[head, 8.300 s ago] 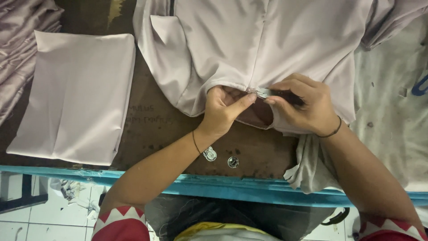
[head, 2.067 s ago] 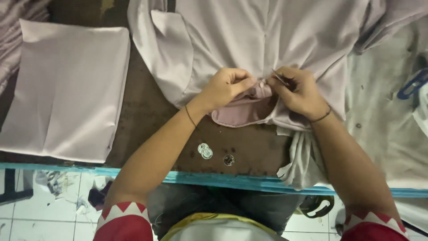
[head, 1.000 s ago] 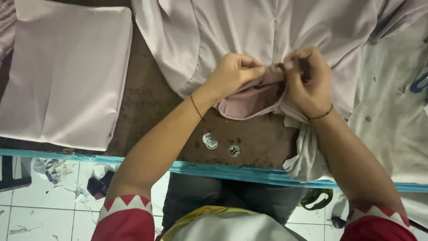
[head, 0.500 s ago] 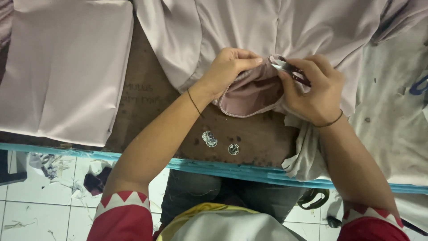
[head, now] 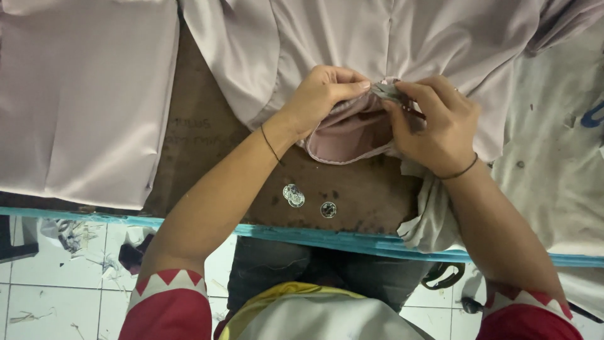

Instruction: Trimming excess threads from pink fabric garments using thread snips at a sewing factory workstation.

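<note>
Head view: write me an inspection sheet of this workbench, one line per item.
Surface: brown worktable with a turquoise front edge, mostly covered by cloth.
Job's things: pale shirt spread out, its hem turned up to the pinkish inside.
Clutter: folded pale cloth at left; three small round metal pieces near the edge.
Grippers: left hand and right hand both pinch the shirt hem.
Cables: nothing seen.
Surroundings: white tiled floor littered with thread scraps.
</note>
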